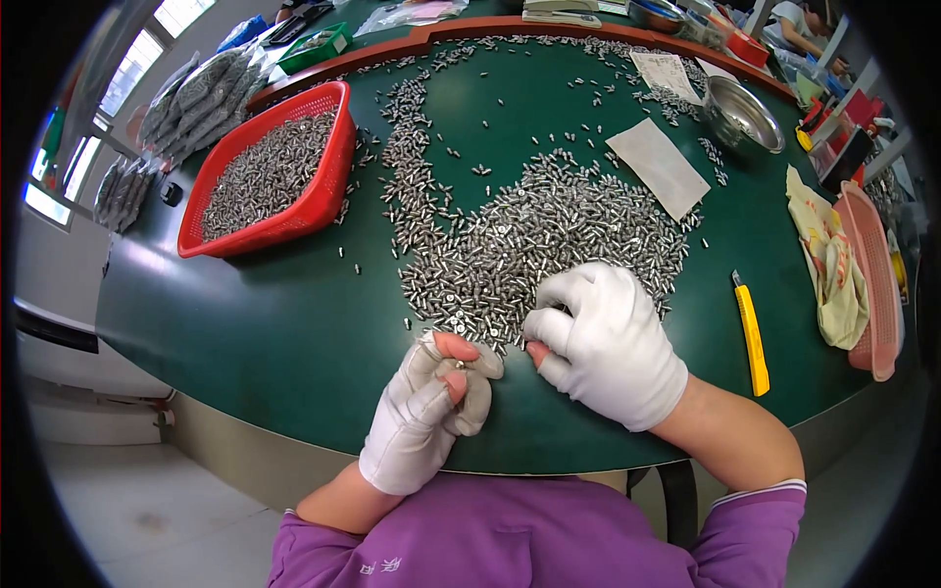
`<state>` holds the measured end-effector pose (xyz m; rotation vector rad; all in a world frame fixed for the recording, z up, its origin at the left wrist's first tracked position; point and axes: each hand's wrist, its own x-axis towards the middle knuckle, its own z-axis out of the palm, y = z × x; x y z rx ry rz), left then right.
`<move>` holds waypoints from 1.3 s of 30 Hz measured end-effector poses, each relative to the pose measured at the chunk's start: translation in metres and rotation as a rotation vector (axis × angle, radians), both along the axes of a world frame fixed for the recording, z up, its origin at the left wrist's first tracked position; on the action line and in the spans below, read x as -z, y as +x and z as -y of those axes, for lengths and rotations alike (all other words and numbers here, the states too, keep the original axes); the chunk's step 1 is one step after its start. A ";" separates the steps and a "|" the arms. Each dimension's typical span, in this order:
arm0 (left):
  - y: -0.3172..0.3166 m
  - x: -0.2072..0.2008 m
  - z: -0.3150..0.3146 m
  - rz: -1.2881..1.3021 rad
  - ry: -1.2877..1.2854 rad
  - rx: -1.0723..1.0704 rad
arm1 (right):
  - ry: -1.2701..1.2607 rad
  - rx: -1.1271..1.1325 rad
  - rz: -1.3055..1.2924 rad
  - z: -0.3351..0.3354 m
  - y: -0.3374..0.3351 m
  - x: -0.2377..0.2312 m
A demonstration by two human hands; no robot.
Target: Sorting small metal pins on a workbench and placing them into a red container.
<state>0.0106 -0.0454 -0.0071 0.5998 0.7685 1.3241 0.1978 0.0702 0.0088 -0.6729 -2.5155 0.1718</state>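
Observation:
A large heap of small silvery metal fittings (549,220) spreads over the green tabletop. My left hand (431,397), in a white glove with bare thumb and fingertip, pinches one small metal fitting (461,365) at the heap's near edge. My right hand (613,343), also in a white glove, rests palm down against the front of the heap. Its fingers curl in toward the pieces, with the bare thumb tip showing; whatever lies under them is hidden.
A red plastic basket (338,147) full of fittings stands at the left. To the right lie a yellow utility knife (751,338), a paper sheet (659,169), a steel bowl (742,116), a cloth (828,265) and a pink basket (867,284). A brown raised edge (392,47) borders the far side.

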 end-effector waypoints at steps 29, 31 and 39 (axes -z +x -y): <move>0.007 -0.012 -0.004 -0.186 -0.142 0.120 | -0.096 -0.019 -0.232 0.002 0.004 -0.001; 0.009 -0.009 -0.005 -0.129 -0.080 0.061 | -0.084 -0.023 -0.196 -0.001 0.005 0.003; 0.007 -0.006 -0.005 -0.071 -0.043 0.095 | -0.003 -0.099 -0.040 -0.002 -0.001 0.001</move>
